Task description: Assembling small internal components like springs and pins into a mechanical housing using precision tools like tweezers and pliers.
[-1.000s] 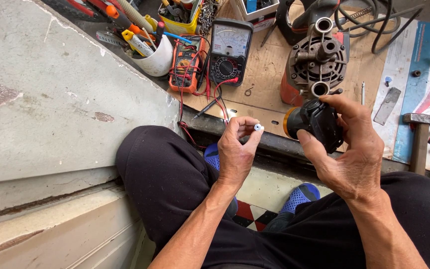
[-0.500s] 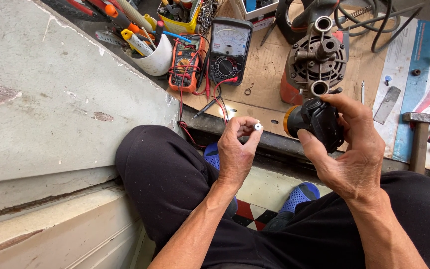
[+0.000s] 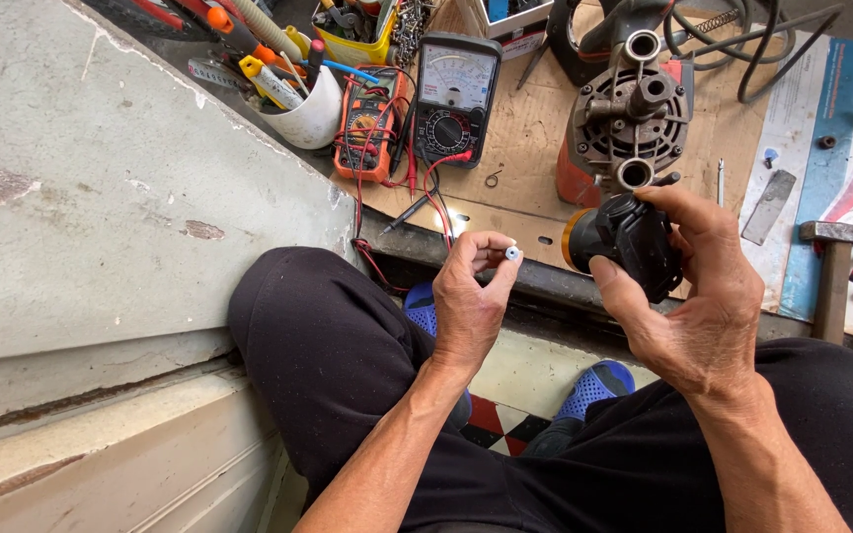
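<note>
Two bare hands work above the person's dark-trousered lap. The left hand (image 3: pixel 468 296) pinches a small white ring-shaped part (image 3: pixel 512 254) between thumb and fingertips, held up just left of the black motor housing with an orange band (image 3: pixel 619 242). The right hand (image 3: pixel 698 286) wraps that housing, fingers curled over its top and thumb pressed beneath. Beyond them, on a sheet of brown cardboard (image 3: pixel 525 138), stands a grey cast-metal pump body (image 3: pixel 629 123). Left of it lie a black analogue multimeter (image 3: pixel 453 94) and an orange digital multimeter (image 3: pixel 369 123), near a white cup of screwdrivers (image 3: pixel 303 109). A hammer (image 3: pixel 834 266) lies at far right.
</note>
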